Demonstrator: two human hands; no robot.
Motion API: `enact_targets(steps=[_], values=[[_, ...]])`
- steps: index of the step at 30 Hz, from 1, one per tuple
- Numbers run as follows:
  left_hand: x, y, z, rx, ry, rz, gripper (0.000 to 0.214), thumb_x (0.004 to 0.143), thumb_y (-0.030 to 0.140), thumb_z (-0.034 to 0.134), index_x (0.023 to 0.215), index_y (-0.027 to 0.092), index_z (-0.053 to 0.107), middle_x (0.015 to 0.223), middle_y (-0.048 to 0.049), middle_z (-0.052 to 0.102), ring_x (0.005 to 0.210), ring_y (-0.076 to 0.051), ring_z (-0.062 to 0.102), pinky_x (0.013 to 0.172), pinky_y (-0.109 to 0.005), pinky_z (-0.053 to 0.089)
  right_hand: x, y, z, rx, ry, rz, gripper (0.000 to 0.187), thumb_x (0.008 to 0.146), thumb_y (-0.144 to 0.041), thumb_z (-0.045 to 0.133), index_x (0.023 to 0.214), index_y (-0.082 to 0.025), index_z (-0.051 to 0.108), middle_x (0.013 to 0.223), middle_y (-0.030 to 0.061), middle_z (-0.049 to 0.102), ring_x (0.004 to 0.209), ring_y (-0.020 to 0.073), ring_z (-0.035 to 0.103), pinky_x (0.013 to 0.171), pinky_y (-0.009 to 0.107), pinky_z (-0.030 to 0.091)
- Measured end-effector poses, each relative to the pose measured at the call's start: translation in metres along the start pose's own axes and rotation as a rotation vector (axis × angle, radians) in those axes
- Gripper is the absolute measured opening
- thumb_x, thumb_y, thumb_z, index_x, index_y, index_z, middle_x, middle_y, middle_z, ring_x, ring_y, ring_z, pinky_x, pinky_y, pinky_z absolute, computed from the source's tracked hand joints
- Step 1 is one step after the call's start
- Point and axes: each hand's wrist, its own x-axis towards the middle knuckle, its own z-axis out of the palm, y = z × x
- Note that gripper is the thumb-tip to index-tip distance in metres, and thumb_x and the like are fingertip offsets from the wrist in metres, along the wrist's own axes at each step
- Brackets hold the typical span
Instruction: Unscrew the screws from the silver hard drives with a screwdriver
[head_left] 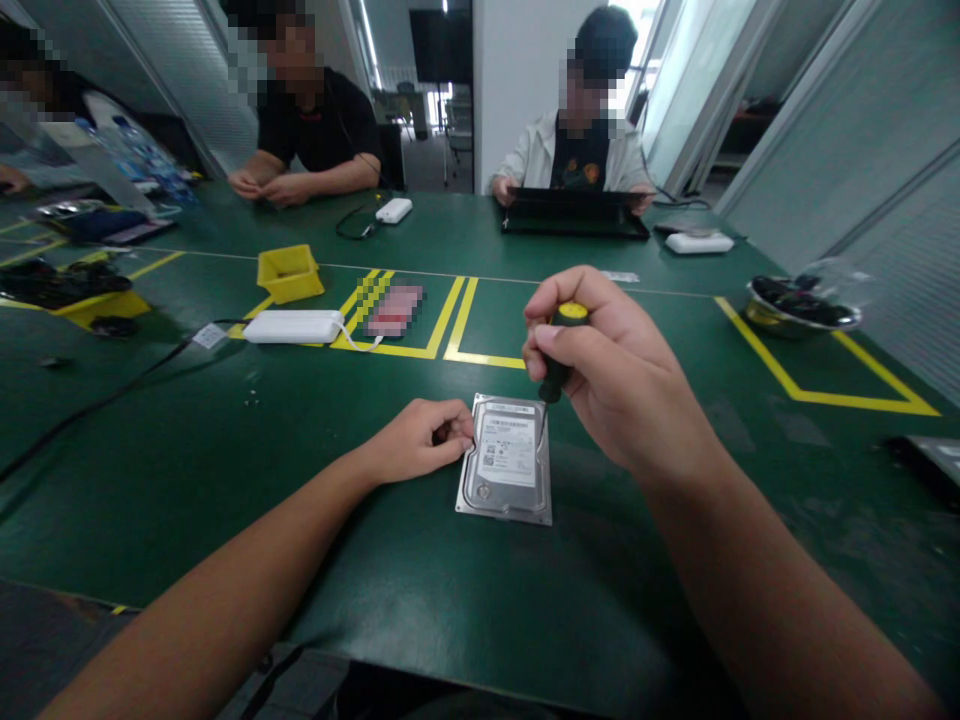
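Lying flat on the counter (pixel 375 600), one hard drive (pixel 506 462) is touched at its left edge by the curled left hand (pixel 415 440); whether it is pinched cannot be told. One screwdriver (pixel 554 380) is gripped in the right hand (pixel 616 372). Hard drive is judged rigid, fairly heavy, smooth; best held by side edges. Counted: two yellow bins (pixel 289 276), three white blocks (pixel 294 327).

Open surface (pixel 397 580) is lying nearside of the hard drive (pixel 506 462).
The left hand (pixel 415 441) is blocking its left edge, the right hand (pixel 616 372) and screwdriver (pixel 554 380) are crowding its far right corner, and a white block (pixel 294 327) and yellow bin (pixel 289 276) are obstructing farther left.
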Motion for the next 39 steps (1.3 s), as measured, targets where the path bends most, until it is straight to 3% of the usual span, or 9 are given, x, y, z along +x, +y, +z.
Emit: enact_targets(steps=[14,21,24,28,32,39], values=[[0.002,0.001,-0.006,0.119,-0.123,0.155,0.017,0.097,0.027,0.048,0.091,0.016,0.059,0.081,-0.0022,0.06,0.072,-0.014,0.053,0.068,-0.026,0.039,-0.001,-0.002,-0.002,-0.103,-0.054,-0.011,0.01,0.088,-0.018,0.048,0.096,-0.022,0.05,0.078,-0.0022,0.047,0.067,0.0117,0.047,0.06,0.026,0.036],[0.0,0.0,-0.002,0.209,-0.122,0.131,0.018,0.098,0.028,0.043,0.088,0.018,0.052,0.084,-0.0026,0.056,0.078,-0.017,0.052,0.074,-0.029,0.04,-0.004,-0.004,0.001,-0.662,-0.412,-0.025,0.016,0.09,-0.01,0.046,0.1,-0.016,0.056,0.091,0.0031,0.058,0.08,0.0145,0.051,0.071,0.028,0.039],[-0.002,0.0,-0.002,0.238,-0.128,0.098,0.017,0.099,0.027,0.041,0.087,0.018,0.05,0.084,-0.0024,0.055,0.077,-0.017,0.051,0.074,-0.03,0.04,-0.008,0.013,0.009,-0.98,-0.537,-0.041,0.016,0.089,-0.008,0.046,0.098,-0.015,0.057,0.095,0.0077,0.062,0.084,0.0183,0.055,0.072,0.03,0.04],[-0.003,0.002,-0.002,0.247,-0.129,0.082,0.017,0.099,0.027,0.04,0.089,0.018,0.05,0.084,-0.0022,0.054,0.076,-0.017,0.05,0.071,-0.029,0.038,-0.013,0.04,0.018,-1.355,-0.598,-0.009,0.021,0.085,-0.004,0.05,0.099,-0.013,0.061,0.096,0.012,0.064,0.079,0.0231,0.061,0.063,0.032,0.037],[-0.003,0.0,-0.003,0.178,-0.103,0.091,0.02,0.1,0.03,0.039,0.088,0.018,0.05,0.083,-0.0023,0.053,0.076,-0.017,0.049,0.071,-0.029,0.038,-0.014,0.054,0.024,-1.349,-0.605,-0.009,0.017,0.088,-0.008,0.052,0.098,-0.014,0.064,0.095,0.0104,0.064,0.075,0.0194,0.062,0.059,0.029,0.036],[-0.006,-0.004,-0.003,-0.153,-0.01,0.028,0.024,0.099,0.036,0.042,0.088,0.017,0.05,0.084,-0.0008,0.051,0.079,-0.015,0.047,0.074,-0.027,0.04,-0.015,0.055,0.031,-1.282,-0.556,-0.114,0.016,0.093,-0.014,0.048,0.094,-0.015,0.064,0.093,0.007,0.062,0.079,0.0167,0.059,0.065,0.028,0.038]])
